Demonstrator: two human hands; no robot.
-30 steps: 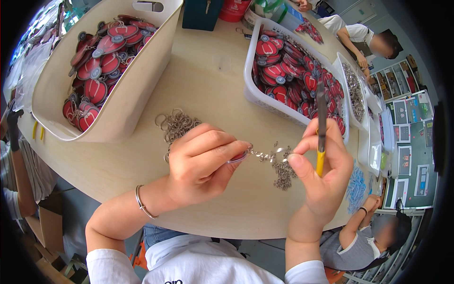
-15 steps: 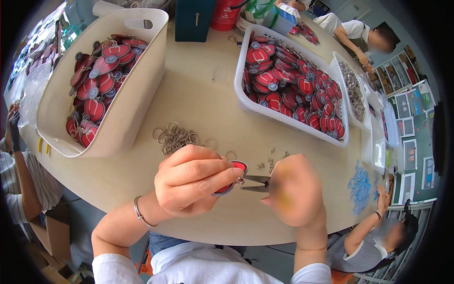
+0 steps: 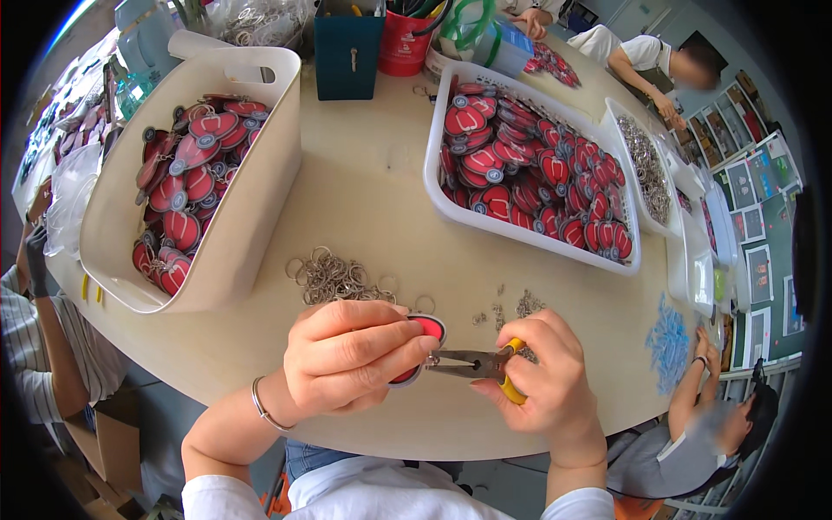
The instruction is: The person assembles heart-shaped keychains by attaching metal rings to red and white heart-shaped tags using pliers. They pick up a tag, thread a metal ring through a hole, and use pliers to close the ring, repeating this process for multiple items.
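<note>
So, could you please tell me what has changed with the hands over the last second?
The right hand has swung its yellow-handled pliers from upright down to level, their tips now at the red keychain tag that the left hand has taken up. The loose key rings and both white tubs of tags look unchanged.

1. The red tag (image 3: 422, 340), a flat rounded piece with a pale rim, is held in the fingers of the left hand (image 3: 351, 355) above the surface, its face partly hidden.
2. The pliers (image 3: 475, 362), with dark metal jaws and yellow handles, lie level in the right hand (image 3: 546, 373), their tips at the tag's edge.
</note>
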